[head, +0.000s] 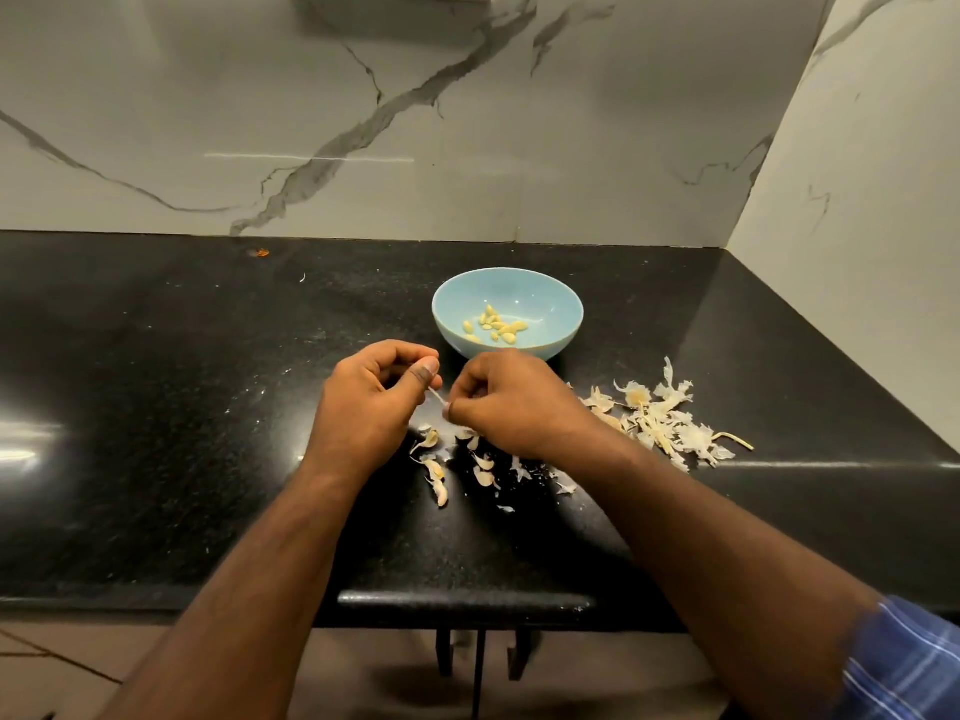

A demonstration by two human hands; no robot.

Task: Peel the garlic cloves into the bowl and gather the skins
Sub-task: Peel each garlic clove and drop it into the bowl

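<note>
surface: black speckled counter (156,407), white marble-look wall (467,148) behind and at right
bowl: light blue bowl (507,313), centre of counter, just far of both hands
peeled cloves: small cluster (496,327) in the bowl bottom
left hand: left hand (371,402) fingers curled, thumb and fingers pinching 1 end of a thin strip of skin (437,396)
right hand: right hand (506,402) fingers curled, pinching the other end of the strip; whether a clove sits inside the grip, cannot tell
gap: hands near each other, strip spans between them, above counter
loose cloves/skins: scattered pieces (441,472) on counter just near of the hands
skin pile: papery heap (665,418) right of right hand
sleeve: blue plaid sleeve (904,667) at near right
</note>
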